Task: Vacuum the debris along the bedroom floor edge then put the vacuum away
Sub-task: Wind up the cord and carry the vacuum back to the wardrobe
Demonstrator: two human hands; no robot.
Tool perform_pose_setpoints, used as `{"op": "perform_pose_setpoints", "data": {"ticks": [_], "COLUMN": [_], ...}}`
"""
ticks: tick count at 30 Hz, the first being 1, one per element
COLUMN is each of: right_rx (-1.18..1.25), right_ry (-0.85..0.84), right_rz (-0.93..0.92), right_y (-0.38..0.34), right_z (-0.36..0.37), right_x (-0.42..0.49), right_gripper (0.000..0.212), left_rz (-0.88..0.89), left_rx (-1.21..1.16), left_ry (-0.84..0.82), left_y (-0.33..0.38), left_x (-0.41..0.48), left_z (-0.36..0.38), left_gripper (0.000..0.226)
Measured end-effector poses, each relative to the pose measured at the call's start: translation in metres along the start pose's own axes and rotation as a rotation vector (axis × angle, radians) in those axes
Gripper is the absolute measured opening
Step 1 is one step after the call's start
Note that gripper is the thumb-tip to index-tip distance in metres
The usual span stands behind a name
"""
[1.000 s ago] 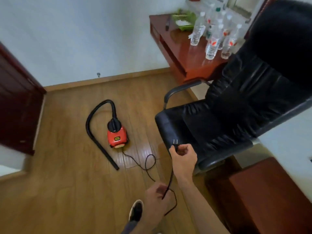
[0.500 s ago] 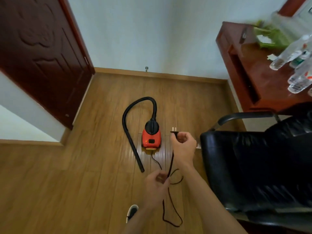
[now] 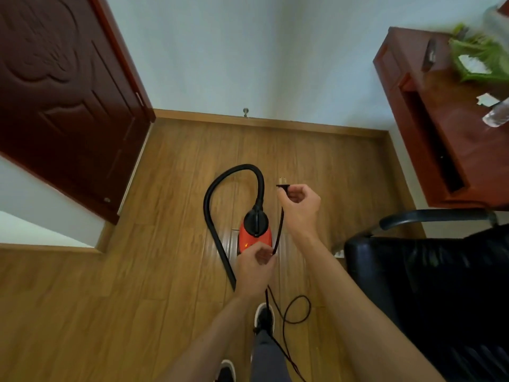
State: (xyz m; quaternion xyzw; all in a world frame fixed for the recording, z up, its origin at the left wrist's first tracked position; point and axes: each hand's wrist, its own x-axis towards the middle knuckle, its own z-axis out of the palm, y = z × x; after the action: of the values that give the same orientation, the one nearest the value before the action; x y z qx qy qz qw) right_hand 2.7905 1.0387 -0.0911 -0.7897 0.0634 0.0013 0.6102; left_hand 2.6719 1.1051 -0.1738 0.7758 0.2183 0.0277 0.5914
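The red vacuum (image 3: 254, 232) sits on the floor (image 3: 165, 188) at mid-view, hose (image 3: 217, 216) looping toward 10 o'clock. Within the last second our view swung off the chair (image 3: 429, 285) onto it and we closed in, so the slack cord (image 3: 278, 232) now loops by our shoes (image 3: 264, 317) at 6 o'clock. The right hand's (image 3: 300, 208) fingers (image 3: 296, 193) pinch the plug (image 3: 283, 186) at 1 o'clock of the body and the left hand's (image 3: 254, 267) fingers curl round the cord, so we judge it unplugged; whether for coiling or plugging in, we cannot tell. Count: one vacuum, one hose, one cord, one plug, one chair, one door (image 3: 63, 100).
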Motion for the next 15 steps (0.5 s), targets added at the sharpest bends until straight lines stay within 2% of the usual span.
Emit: {"op": "perform_pose_setpoints", "data": {"ticks": [6,15], "right_rx": [-0.006,-0.097], "right_ry": [-0.076,-0.164], "right_rz": [0.086,0.193], "right_y": [0.042,0.122], "right_z": [0.034,0.091], "right_x": [0.095,0.193], "right_gripper": [0.015,0.019], "left_rz": [-0.082,-0.214], "left_rx": [0.028,0.079], "left_ry": [0.037,0.022], "left_y": [-0.012,-0.069], "left_x": [0.083,0.181], "left_z": [0.029,0.067], "left_gripper": [0.013,0.010]}}
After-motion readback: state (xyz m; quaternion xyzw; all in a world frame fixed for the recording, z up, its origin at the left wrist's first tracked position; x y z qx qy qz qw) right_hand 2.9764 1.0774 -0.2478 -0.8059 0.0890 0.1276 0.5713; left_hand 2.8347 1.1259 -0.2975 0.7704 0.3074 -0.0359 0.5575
